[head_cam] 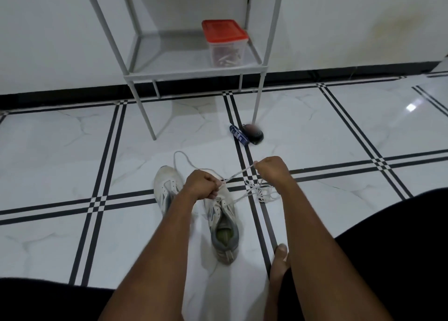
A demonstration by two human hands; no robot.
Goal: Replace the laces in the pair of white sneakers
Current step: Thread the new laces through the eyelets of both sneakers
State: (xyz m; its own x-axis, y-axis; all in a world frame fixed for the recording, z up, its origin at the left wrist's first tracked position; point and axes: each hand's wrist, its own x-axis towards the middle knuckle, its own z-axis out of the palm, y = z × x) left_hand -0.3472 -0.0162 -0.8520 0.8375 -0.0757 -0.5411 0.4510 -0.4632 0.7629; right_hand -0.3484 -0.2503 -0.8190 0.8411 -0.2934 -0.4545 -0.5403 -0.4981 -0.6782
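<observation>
Two hands — left hand (202,184), right hand (271,167) — fingers clamped on lace (238,173) | two sneakers (221,221)

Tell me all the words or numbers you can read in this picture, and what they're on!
None can be read.
Blue packet on the floor: white print, too blurred to read.
Sneakers: grey-blue side marks, no readable letters.
Red-lidded box on the shelf: no label visible.

red-lidded container (225,42), grey rack (194,71), blue packet (238,135)
</observation>
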